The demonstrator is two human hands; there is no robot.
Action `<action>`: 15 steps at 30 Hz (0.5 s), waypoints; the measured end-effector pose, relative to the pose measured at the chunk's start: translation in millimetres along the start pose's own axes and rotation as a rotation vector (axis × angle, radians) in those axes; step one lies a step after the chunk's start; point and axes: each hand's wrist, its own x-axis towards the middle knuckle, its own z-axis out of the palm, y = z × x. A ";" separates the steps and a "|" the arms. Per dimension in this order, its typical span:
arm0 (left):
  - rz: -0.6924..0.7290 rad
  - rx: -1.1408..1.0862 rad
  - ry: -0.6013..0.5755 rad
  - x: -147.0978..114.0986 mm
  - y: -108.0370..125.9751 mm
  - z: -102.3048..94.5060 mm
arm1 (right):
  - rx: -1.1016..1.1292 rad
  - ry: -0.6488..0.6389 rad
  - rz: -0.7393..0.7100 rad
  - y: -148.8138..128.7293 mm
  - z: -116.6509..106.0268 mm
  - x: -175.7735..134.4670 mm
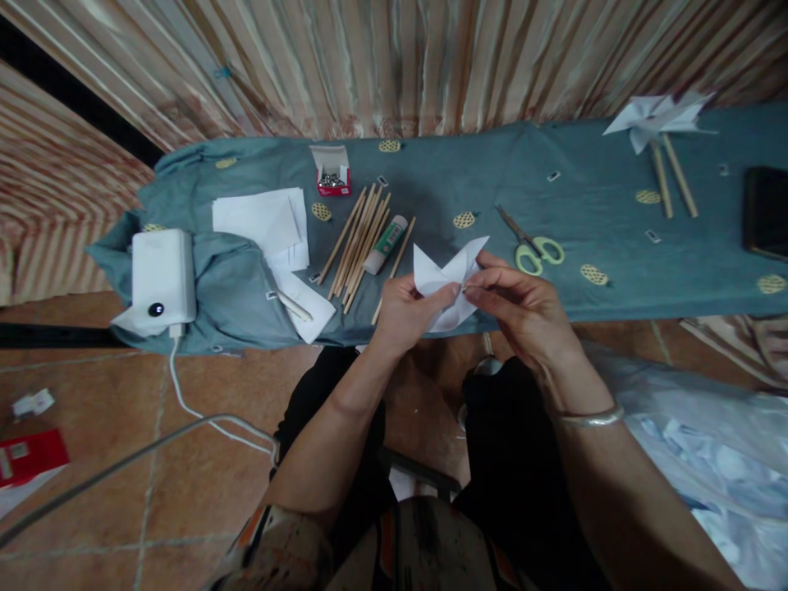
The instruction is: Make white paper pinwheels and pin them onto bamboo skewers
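Observation:
A white paper pinwheel, its blades folded toward the middle, is held just above the front edge of the cloth-covered table. My left hand grips it from the left, with the thumb lying across the paper near the centre. At that centre, the thumb and index finger of my right hand are pinched together on something too small to make out. Green-handled scissors lie just beyond my right hand. Left of the pinwheel are a glue stick and several thin wooden sticks.
A small red box of metal tacks stands open at the back. White paper sheets and a corded white device are on the left. Pinwheels on sticks and a dark phone-like object lie right. A plastic bag is below.

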 end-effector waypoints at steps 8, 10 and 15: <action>-0.008 -0.003 -0.020 0.0 -0.1 0.3 | -0.013 0.005 0.003 1.4 -1.0 0.5; -0.015 0.006 -0.023 -0.3 0.1 0.0 | -0.016 0.008 0.007 1.2 -0.8 0.5; -0.044 0.014 -0.021 -1.5 1.5 -0.5 | -0.002 -0.001 0.023 -0.8 0.3 0.0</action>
